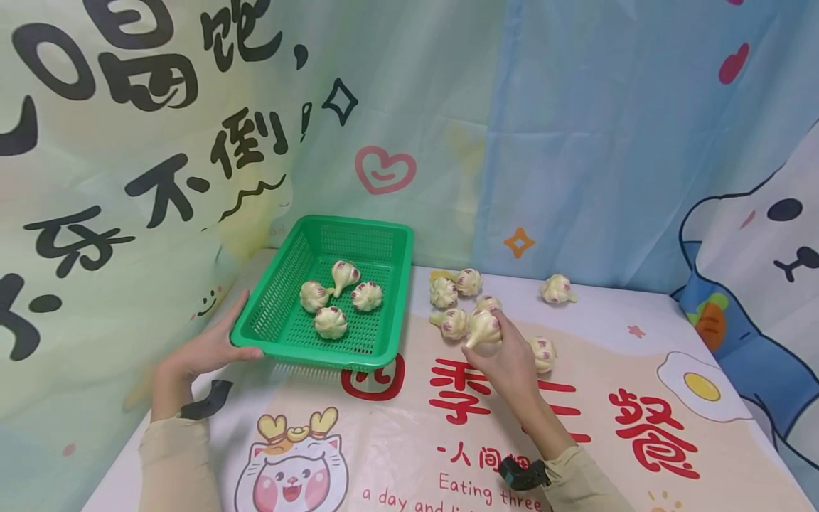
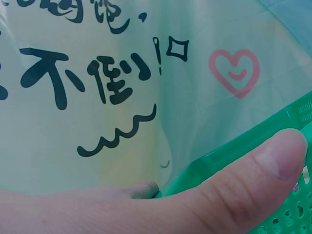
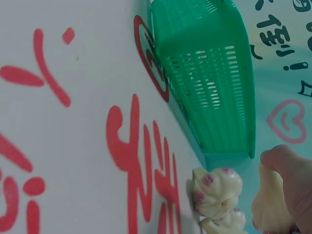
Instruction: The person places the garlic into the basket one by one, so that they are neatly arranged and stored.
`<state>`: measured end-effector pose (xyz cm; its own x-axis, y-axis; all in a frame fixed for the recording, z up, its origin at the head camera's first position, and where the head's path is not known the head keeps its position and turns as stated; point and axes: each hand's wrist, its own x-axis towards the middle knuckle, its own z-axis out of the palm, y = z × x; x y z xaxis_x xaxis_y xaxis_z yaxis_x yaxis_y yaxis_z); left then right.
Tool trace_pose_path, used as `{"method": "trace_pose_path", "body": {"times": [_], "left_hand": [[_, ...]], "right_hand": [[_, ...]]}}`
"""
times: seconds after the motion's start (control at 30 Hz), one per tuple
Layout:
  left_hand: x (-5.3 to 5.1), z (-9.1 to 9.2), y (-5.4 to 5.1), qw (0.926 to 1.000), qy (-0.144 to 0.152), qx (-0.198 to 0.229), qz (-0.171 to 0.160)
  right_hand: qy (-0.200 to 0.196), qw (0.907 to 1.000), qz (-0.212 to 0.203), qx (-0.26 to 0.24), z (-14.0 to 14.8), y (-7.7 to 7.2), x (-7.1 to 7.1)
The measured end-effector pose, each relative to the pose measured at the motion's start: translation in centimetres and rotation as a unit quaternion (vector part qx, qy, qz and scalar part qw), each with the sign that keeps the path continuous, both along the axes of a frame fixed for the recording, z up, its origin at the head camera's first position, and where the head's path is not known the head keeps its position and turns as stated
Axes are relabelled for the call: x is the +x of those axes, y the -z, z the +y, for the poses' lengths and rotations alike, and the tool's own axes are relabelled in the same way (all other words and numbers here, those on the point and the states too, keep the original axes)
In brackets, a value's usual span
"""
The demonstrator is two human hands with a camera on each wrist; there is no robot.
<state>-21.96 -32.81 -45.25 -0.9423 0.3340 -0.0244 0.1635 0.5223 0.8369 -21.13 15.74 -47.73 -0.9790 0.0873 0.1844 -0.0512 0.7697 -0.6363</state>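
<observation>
My left hand [image 1: 206, 347] grips the near-left corner of a green plastic basket [image 1: 301, 351], its thumb over the rim in the left wrist view. Inside the basket lie several garlic bulbs [image 1: 330, 323], white with purple marks. To the right of the basket, my right hand [image 1: 512, 361] holds a garlic bulb [image 1: 484, 326] between thumb and fingers, its stem pointing down and left. In the right wrist view that bulb shows partly at the lower right edge. Close around this hand more bulbs sit on the table, including one [image 1: 453, 323] just to its left.
Another bulb [image 1: 558, 289] lies apart at the back right, and one [image 1: 543, 354] sits beside my right hand. A printed cloth [image 1: 409, 441] covers the table. Behind it hangs a printed curtain [image 1: 435, 107], which also runs along the left side.
</observation>
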Motion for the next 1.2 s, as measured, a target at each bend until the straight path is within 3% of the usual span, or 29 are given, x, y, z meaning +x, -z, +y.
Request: {"method": "trace_pose_path", "body": {"times": [0.9, 1.2], "left_hand": [[0.0, 0.0, -0.2, 1.0000, 0.002, 0.008, -0.003], [0.1, 0.1, -0.2, 0.9998, 0.005, 0.021, -0.003]], "right_hand": [[-0.056, 0.9963, 0.063, 0.017, -3.0, -3.0, -1.2], [-0.076, 0.9932, 0.088, -0.010, -4.7, -3.9, -1.7]]}}
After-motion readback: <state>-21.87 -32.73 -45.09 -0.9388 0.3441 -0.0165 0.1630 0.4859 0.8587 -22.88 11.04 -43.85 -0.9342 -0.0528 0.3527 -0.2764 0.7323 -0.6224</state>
